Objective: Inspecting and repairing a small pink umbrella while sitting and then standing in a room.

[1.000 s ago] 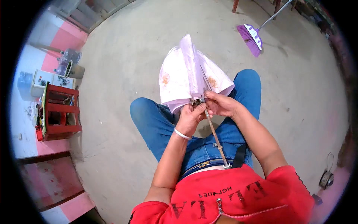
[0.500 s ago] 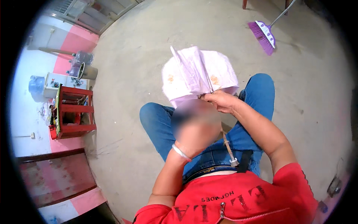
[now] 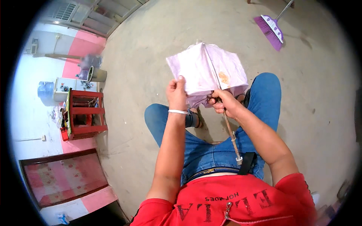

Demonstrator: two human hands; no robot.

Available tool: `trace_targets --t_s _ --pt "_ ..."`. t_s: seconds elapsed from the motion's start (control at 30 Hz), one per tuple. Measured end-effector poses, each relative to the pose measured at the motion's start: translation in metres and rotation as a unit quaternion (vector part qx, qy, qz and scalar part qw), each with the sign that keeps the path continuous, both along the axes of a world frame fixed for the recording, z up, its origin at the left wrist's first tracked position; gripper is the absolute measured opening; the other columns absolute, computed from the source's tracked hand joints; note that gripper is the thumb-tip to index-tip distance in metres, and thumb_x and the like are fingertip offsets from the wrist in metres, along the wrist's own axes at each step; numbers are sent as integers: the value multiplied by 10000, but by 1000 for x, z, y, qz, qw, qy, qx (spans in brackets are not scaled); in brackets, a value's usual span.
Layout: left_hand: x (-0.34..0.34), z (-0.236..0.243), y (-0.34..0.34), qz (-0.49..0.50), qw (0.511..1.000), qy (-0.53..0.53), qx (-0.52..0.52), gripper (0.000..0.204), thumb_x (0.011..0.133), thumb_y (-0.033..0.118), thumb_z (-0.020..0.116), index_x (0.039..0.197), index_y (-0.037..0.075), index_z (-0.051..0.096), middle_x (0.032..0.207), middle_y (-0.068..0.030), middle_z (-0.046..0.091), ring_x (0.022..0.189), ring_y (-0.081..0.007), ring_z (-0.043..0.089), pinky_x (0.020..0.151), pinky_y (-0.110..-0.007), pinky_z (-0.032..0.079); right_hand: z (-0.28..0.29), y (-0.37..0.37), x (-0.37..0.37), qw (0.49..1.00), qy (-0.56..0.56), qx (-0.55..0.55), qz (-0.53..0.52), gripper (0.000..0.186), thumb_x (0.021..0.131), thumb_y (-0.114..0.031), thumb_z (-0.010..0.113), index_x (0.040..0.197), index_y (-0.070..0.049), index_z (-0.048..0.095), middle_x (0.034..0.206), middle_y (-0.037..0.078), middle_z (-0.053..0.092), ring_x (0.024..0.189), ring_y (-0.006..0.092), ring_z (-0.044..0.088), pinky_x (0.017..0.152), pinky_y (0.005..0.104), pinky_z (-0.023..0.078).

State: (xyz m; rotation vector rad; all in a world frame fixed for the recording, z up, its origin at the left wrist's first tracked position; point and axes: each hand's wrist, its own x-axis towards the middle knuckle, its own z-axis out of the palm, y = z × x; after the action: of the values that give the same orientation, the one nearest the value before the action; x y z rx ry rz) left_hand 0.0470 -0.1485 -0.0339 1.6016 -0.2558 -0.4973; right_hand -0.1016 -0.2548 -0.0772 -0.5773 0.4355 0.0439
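Remote viewing through the head camera; I take all places from the umbrella [image 3: 201,69].

Floor [image 3: 320,132]: bare, grey-tan, spread on all sides of the umbrella.

Wearer: I see blue jeans [image 3: 266,90], knees bent and spread, one to each side of the umbrella's near part. A red top [image 3: 222,197] is on the near side of it.

Red wooden rack [image 3: 87,110]: well apart from the umbrella, to its left, with assorted items on it. A clear blue bottle [image 3: 46,90] is farther left.

Broom [image 3: 270,33]: purple bristles, beyond the umbrella and to its right, well apart.

Umbrella: between the two hands, in front of the lap. The pale pink canopy is partly spread, its folds hanging loose. The thin, brownish shaft [image 3: 230,133] slants from under the canopy back over the lap to a metal end.

Right hand [image 3: 226,102]: at the umbrella's near edge, fingers closed round the shaft just below the canopy; I read a firm hold.

Left hand [image 3: 176,91]: at the umbrella's left edge, fingers curled, thumb up against the cloth. Whether it pinches the cloth, I cannot tell.

White bangle [image 3: 178,112]: left wrist, just nearer the wearer than the umbrella's left edge.

Orange-brown stain [image 3: 224,77]: right part of the umbrella's canopy.
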Motion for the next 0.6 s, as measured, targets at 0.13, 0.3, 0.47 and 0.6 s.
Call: trace_targets --t_s 0.13,0.3,0.47,0.6 --pt "9 -4 21 26 999 -22 31 256 895 267 617 746 74 538 615 -4 530 486 -88 485 420 -239 393 -1 -9 -1 998 -30 52 -6 144 865 -256 406 852 -113 411 674 7 470 384 28 274 341 192 242" --pt "12 -28 50 49 923 -270 268 239 847 189 624 977 -6 577 801 -123 621 735 -261 620 666 -354 496 4 -11 -1 999 15 -25 25 162 849 -248 420 799 -93 415 672 19 468 377 38 275 332 207 241" --pt "-29 47 1 27 863 -463 199 353 819 167 619 1123 4 544 1094 -192 571 1005 -341 556 877 -403 433 -9 -16 -7 990 73 -79 91 177 829 -279 424 810 -103 427 670 9 452 401 44 259 351 211 206" --pt "-38 17 -35 -114 815 -537 185 480 843 228 585 1252 2 474 1284 -202 486 1215 -346 440 1036 -437 308 -11 -18 -14 982 56 -117 139 304 855 -340 355 678 -100 414 516 -45 322 375 53 210 355 215 185"
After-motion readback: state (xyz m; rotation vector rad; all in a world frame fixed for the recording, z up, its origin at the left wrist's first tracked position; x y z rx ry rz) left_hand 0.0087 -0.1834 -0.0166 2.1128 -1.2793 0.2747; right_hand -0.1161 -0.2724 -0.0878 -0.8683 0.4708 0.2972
